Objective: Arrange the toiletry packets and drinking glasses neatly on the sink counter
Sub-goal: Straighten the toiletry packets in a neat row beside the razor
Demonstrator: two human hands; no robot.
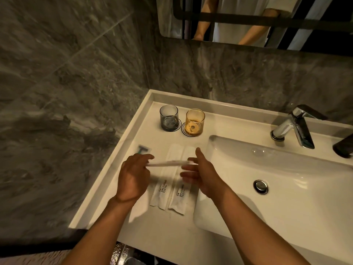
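Two white packets printed "BRUSHING TEETH" [162, 186] [180, 194] lie side by side on the white counter [145, 127], left of the basin. Above them I hold a thin white packet [166, 163] edge-on, blurred; my left hand [133, 176] pinches its left end and my right hand [200, 173] touches its right end with fingers spread. A razor [142, 149] in a clear wrapper lies by the counter's left rim, partly hidden by my left hand. A grey glass [169, 117] and an amber glass [194, 122] stand upright on round coasters at the back.
The sink basin [286, 169] with its drain [260, 186] fills the right side, with a chrome faucet [298, 127] behind it. A dark object [343, 146] sits at the right edge. Marble walls close in on the left and back, and a mirror [248, 20] hangs above.
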